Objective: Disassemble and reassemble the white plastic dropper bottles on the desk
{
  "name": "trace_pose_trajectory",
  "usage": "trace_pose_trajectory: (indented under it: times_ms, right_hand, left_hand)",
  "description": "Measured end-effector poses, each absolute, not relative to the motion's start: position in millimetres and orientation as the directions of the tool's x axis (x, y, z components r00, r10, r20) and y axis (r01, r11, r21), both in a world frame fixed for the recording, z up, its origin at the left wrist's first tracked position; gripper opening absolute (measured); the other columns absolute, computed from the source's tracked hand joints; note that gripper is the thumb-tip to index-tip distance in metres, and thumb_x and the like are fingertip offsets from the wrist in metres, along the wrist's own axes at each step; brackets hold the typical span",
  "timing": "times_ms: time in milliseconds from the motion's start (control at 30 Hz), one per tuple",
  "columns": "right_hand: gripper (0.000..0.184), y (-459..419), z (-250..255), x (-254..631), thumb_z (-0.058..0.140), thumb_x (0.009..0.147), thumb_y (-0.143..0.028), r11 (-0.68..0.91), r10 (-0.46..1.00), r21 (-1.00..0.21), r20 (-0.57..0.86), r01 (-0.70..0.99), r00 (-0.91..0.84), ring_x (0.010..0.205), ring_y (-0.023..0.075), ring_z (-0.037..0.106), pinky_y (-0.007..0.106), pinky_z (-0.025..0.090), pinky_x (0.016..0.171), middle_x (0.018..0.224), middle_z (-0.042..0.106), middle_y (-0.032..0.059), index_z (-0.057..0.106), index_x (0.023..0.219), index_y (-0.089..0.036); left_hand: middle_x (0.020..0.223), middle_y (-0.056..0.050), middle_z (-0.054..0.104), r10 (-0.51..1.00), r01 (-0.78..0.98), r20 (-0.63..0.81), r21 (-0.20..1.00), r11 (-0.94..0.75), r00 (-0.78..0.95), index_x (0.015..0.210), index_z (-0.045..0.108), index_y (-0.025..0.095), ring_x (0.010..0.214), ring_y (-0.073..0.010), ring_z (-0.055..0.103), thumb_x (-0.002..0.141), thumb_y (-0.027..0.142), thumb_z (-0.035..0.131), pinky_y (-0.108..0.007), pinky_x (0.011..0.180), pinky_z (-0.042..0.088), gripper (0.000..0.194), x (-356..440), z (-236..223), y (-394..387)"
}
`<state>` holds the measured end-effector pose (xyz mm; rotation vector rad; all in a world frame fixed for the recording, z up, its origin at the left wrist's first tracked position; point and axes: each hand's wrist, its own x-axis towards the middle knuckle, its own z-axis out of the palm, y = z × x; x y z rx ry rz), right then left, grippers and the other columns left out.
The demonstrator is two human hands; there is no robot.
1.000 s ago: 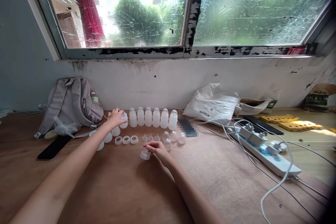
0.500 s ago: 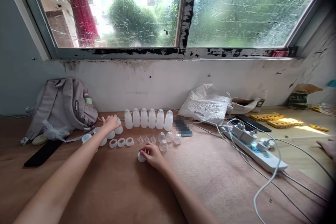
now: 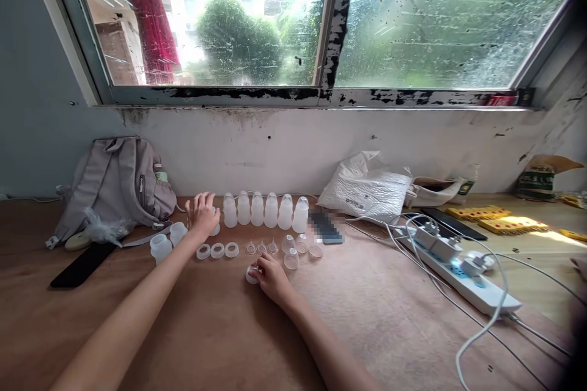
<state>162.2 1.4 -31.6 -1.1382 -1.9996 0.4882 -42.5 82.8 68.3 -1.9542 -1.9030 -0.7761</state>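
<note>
My left hand [image 3: 202, 217] reaches over the open baby bottles on the left, its fingers apart beside a bottle body [image 3: 214, 223]; part of that bottle is hidden behind the hand. More white bottle bodies [image 3: 160, 248] stand near my left forearm. With my right hand [image 3: 270, 276] I grip a white bottle collar [image 3: 251, 275] resting on the table. Behind it lie several loose collars [image 3: 217, 250], three clear nipples [image 3: 261, 247] and several clear domed caps [image 3: 291, 259]. A row of capped baby bottles [image 3: 271, 211] stands along the back.
A grey backpack [image 3: 119, 183] and a black phone [image 3: 82, 266] are at the left. A silver plastic mailer [image 3: 367, 186], another phone [image 3: 326, 229] and a power strip [image 3: 477, 287] with loose cables take up the right. Yellow pieces [image 3: 511, 224] lie farther right.
The view has shifted slightly, moving things a little right and down. My left hand has moved right among the bottles, uncovering those at the left. My right hand stays on the collar.
</note>
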Motion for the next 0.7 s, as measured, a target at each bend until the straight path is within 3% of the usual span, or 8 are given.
trace_pose_trajectory:
  times_ms: [100, 267, 500, 700]
  right_hand:
    - [0.015, 4, -34, 161, 0.054, 0.075, -0.014, 0.533, 0.843, -0.662, 0.469, 0.527, -0.264, 0.063, 0.0119, 0.048, 0.022, 0.037, 0.058, 0.069, 0.050, 0.0002, 0.049, 0.060, -0.018]
    - [0.018, 1, -32, 159, 0.054, 0.073, -0.014, 0.535, 0.840, -0.686, 0.496, 0.494, -0.221, 0.060, 0.0118, 0.046, 0.022, 0.036, 0.057, 0.064, 0.049, -0.0007, 0.045, 0.058, -0.018]
    - [0.027, -3, -32, 151, 0.060, 0.069, -0.028, 0.455, 0.877, -0.774, 0.475, 0.441, -0.073, 0.051, 0.0096, 0.041, 0.021, 0.033, 0.050, 0.055, 0.045, -0.0038, 0.039, 0.056, -0.019]
    - [0.026, -8, -30, 147, 0.053, 0.075, -0.032, 0.480, 0.870, -0.762, 0.476, 0.435, -0.125, 0.048, 0.0085, 0.039, 0.020, 0.030, 0.048, 0.052, 0.042, -0.0052, 0.037, 0.058, -0.019]
  left_hand:
    - [0.107, -0.007, 0.057, 0.740, 0.900, 0.669, 0.277, -0.338, 0.072, 0.102, 0.054, 0.019, 0.103, -0.0227, 0.047, 0.076, 0.017, 0.042, -0.038, 0.089, 0.034, 0.029, -25, 50, 50]
    - [0.106, -0.005, 0.057, 0.798, 0.752, 0.552, 0.413, -0.513, 0.241, 0.109, 0.050, 0.021, 0.101, -0.0217, 0.048, 0.064, 0.006, 0.045, -0.037, 0.088, 0.036, 0.047, -1, -2, -7]
    - [0.112, -0.005, 0.054, 0.825, 0.680, 0.427, 0.479, -0.554, 0.371, 0.120, 0.041, 0.024, 0.103, -0.0218, 0.048, 0.068, 0.019, 0.055, -0.037, 0.088, 0.037, 0.055, 8, -23, -31]
    - [0.094, -0.004, 0.059, 0.844, 0.724, 0.452, 0.473, -0.501, 0.288, 0.102, 0.052, 0.023, 0.090, -0.0213, 0.053, 0.068, 0.025, 0.059, -0.036, 0.080, 0.040, 0.035, 11, -23, -29]
